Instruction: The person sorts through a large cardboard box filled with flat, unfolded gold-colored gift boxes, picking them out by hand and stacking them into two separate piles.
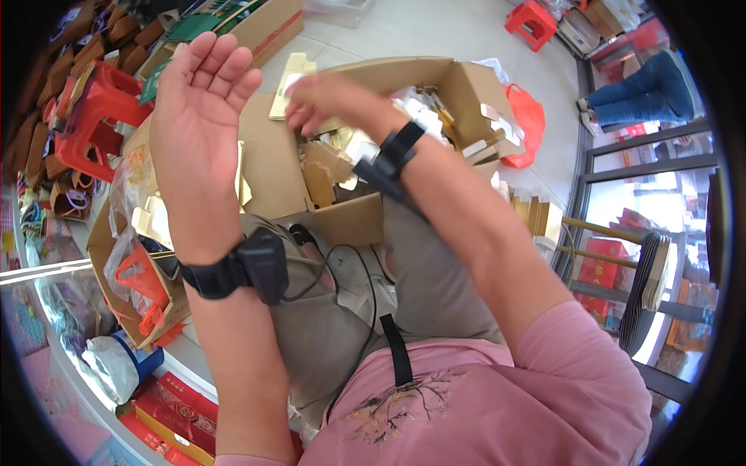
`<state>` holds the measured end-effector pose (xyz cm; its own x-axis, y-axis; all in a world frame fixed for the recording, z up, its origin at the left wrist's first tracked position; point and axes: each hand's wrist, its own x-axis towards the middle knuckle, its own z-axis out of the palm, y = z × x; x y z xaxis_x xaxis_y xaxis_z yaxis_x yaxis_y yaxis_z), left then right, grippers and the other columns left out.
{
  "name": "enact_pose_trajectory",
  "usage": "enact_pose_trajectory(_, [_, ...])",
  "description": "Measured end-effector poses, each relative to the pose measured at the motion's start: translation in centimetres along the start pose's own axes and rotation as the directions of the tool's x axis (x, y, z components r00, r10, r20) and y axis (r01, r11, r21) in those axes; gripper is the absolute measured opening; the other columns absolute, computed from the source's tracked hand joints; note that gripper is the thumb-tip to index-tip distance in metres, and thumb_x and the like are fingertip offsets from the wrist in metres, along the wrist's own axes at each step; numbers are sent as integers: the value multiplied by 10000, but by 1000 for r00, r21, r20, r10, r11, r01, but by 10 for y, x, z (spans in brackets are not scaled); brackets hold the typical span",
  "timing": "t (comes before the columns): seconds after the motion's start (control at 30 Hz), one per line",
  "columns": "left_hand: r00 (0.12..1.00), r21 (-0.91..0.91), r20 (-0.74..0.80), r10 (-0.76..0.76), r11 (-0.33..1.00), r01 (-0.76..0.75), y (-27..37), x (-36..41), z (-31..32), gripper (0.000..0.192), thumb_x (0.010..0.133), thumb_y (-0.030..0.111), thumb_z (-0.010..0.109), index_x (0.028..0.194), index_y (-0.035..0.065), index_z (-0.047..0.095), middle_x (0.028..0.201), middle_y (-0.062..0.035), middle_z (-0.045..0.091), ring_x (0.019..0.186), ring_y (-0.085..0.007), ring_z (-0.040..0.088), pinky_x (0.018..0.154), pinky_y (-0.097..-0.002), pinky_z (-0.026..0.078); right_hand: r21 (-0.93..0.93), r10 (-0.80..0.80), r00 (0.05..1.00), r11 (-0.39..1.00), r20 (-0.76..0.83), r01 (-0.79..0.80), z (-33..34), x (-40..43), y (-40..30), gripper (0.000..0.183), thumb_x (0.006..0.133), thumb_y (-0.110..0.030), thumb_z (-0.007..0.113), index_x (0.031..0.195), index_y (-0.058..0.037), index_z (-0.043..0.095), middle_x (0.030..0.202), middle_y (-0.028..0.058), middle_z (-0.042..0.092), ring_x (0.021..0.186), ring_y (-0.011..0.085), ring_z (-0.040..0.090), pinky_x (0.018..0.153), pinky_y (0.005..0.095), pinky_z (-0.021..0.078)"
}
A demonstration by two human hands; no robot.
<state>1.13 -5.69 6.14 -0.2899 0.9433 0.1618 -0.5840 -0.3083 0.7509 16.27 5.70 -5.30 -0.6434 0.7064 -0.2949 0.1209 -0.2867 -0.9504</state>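
My left hand (201, 116) is raised at the left, palm towards me, fingers loosely bent and apart with nothing visible in the palm. A black strap with a small device (262, 265) is around that wrist. Motion blurs my right hand (326, 102), its fingers curled down over the open cardboard box (271, 151). Beside those fingers is a pale yellow folded carton (294, 70); whether they grip it cannot be told. Inside the box lie several gold and white paper cartons (329, 166) in a loose heap. My right wrist also wears a black strapped device (396, 154).
Another cardboard box (105, 233) with plastic bags stands left. Red plastic stools (102, 128) are at left and far right (530, 23). An orange-red bag (527, 125) lies by the box. Beyond a metal-framed glass door stands a person in jeans (635, 93). A black cable (367, 274) crosses my lap.
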Motion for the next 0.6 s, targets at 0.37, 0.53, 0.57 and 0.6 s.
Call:
enact_pose_trajectory(0.37, [971, -123, 16, -238, 963, 238, -69, 33, -27, 247, 1009, 200, 528, 1139, 0, 591, 1067, -85, 654, 924, -165, 633, 831, -316, 535, -599, 31, 915, 747, -401, -288, -248, 15, 63, 346, 864, -259, 572, 1097, -8, 624, 980, 165, 678, 878, 239, 677, 778, 338, 545])
enact_pose_trajectory(0.53, [976, -13, 15, -217, 976, 217, -68, 31, -18, 263, 1022, 189, 500, 1168, -15, 580, 1068, -88, 641, 889, -152, 607, 780, -297, 511, -812, -153, 899, 509, -410, -284, -270, 36, 138, 360, 833, -277, 586, 1099, -40, 637, 1065, 196, 674, 1006, 334, 642, 886, 407, 501])
enact_pose_trajectory(0.57, [975, -5, 12, -222, 975, 222, -68, 30, -17, 265, 1028, 182, 485, 1172, -21, 576, 1071, -89, 634, 885, -150, 596, 772, -294, 500, -831, -145, 897, 460, -417, -312, -269, 44, 145, 354, 838, -280, 585, 1100, -46, 638, 1089, 195, 674, 1047, 361, 625, 918, 429, 485])
enact_pose_trajectory(0.6, [974, 4, 10, -227, 974, 227, -67, 31, -17, 267, 1034, 175, 469, 1175, -26, 572, 1074, -90, 627, 881, -147, 584, 764, -292, 490, -828, -129, 903, 466, -411, -310, -268, 51, 150, 354, 838, -280, 585, 1100, -46, 638, 1089, 195, 674, 1047, 361, 625, 918, 429, 485])
